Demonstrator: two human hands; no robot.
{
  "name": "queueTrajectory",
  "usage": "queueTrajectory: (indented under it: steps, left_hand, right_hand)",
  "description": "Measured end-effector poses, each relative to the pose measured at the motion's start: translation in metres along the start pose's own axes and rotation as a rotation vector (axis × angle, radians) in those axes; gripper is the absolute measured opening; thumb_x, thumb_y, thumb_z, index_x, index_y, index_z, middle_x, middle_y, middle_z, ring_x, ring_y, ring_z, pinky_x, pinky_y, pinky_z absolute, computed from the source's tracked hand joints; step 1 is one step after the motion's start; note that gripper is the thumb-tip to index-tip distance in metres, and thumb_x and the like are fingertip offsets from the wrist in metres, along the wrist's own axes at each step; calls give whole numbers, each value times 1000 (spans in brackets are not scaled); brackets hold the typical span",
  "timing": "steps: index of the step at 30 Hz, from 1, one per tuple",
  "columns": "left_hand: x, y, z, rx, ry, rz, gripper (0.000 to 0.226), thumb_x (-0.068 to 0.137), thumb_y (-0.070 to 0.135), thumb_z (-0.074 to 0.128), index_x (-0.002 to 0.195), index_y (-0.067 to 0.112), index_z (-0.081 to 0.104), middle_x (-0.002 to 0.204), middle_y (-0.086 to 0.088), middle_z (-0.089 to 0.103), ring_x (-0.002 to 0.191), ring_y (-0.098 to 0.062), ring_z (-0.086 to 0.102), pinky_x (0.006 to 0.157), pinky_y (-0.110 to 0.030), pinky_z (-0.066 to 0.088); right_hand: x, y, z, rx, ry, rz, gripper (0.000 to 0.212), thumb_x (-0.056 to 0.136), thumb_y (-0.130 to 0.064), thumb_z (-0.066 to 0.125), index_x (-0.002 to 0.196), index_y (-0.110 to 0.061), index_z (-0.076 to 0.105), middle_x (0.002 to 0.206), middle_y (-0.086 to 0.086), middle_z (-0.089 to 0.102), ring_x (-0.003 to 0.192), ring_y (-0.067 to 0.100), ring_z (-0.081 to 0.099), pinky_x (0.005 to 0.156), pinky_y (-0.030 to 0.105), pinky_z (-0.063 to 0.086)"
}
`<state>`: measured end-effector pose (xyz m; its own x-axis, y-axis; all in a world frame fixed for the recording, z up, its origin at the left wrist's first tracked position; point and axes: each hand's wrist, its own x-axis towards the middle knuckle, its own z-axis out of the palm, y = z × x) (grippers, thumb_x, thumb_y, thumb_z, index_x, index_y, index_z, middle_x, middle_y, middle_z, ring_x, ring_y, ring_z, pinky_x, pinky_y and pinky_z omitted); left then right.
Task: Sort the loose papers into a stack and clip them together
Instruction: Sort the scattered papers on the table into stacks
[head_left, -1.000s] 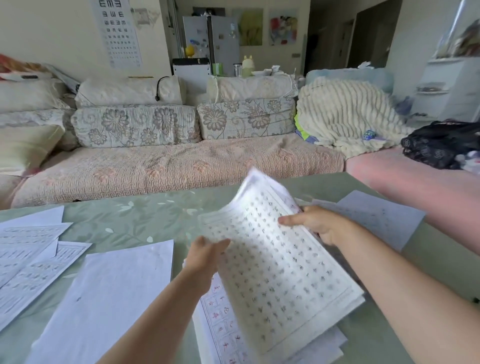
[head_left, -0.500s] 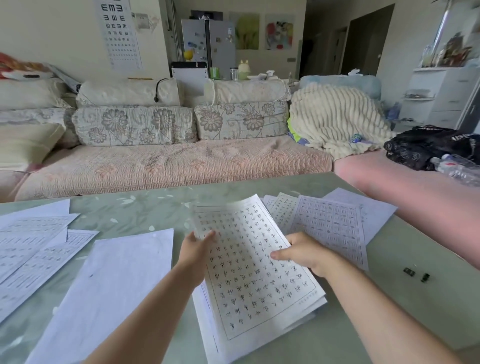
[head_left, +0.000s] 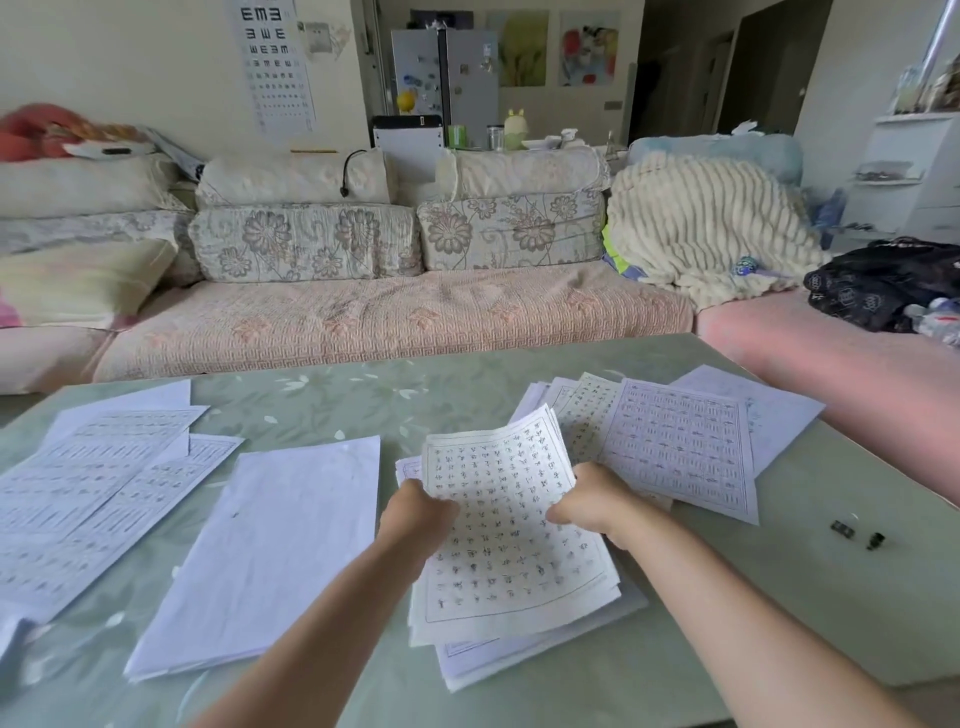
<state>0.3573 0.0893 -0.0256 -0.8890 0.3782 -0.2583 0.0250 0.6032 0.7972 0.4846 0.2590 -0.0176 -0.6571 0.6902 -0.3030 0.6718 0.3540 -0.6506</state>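
stack (head_left: 504, 561) is pinched at both side edges by curled fingers of left hand (head_left: 415, 519) and right hand (head_left: 592, 501), bowed between them; lower sheets (head_left: 519, 660) fanned beneath the fingers may be skewed or dropped if squeezed harder.

A pale green table (head_left: 322, 395) with a faint leaf pattern fills the foreground. Behind it runs a long sofa (head_left: 395, 317) with a pink quilted cover, two floral back cushions (head_left: 306, 241) and a yellow pillow (head_left: 78, 280) at its left end. A cream ribbed blanket (head_left: 701, 223) is heaped at the sofa's right end, near a black patterned bundle (head_left: 883, 286). An eye chart (head_left: 275, 62) hangs on the far wall. To its right stand a grey refrigerator (head_left: 447, 73) and two colourful pictures (head_left: 589, 49).
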Motion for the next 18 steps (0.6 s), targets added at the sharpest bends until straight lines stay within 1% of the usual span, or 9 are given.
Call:
queueTrajectory:
  steps: [2,4,7,9,12,14,15,16,18]
  left_hand:
    - [-2,-1,-1,-30,28,-4,46,83,14,56,128,12,48,89,1,58,74,-17,57,55,-23,44]
    - [-5,-2,-3,-42,53,18,46,86,11,57,131,11,48,83,7,51,67,-7,49,51,-21,37]
    - [-2,-8,-4,-68,36,33,63,86,11,60,145,12,37,103,5,49,67,-2,44,52,-20,33]
    - [1,-13,-7,-81,25,59,63,86,13,61,144,12,38,117,3,52,72,-4,48,58,-21,36]
    - [0,-13,-14,-78,12,98,52,88,20,64,135,10,47,134,-7,55,83,-11,55,67,-24,39]
    - [2,-9,-20,-152,-8,115,70,87,33,69,145,10,36,142,-6,49,110,-20,55,79,-26,39]
    - [4,-5,-22,-197,-28,117,77,84,40,70,146,11,34,140,-5,50,116,-22,55,85,-27,41]
    - [5,0,-23,-227,-54,134,76,81,47,71,141,11,41,130,-3,57,111,-21,59,86,-26,44]
    - [3,13,-25,-239,-76,199,49,80,49,71,107,10,56,92,2,65,77,-11,60,66,-23,48]
  right_hand:
    - [-2,-6,3,32,5,23,43,65,-22,81,105,-13,66,103,0,71,93,19,67,83,32,56]
    - [-1,-8,4,99,26,65,33,76,-14,79,105,-10,64,102,1,67,93,20,64,78,27,50]
    - [0,-3,7,113,18,103,41,80,-11,78,116,-5,59,107,2,62,108,26,62,83,29,47]
    - [0,1,7,98,-1,87,51,77,-14,82,121,-6,59,119,2,65,114,26,62,94,33,49]
    - [-1,5,-7,205,-1,3,46,80,-8,79,123,-12,63,123,2,68,108,22,64,90,33,50]
    - [-4,7,-18,332,29,-57,42,82,-7,76,121,-11,62,120,3,69,107,22,65,94,38,52]
    - [-7,7,-23,388,41,-88,40,83,-6,76,120,-11,62,118,4,69,107,22,65,98,43,51]
    - [-9,7,-26,438,53,-119,37,83,-6,75,118,-12,63,117,3,69,108,21,65,101,46,49]
    - [-15,5,-29,483,85,-196,30,84,-4,74,107,-19,64,111,-2,70,108,19,65,103,44,48]
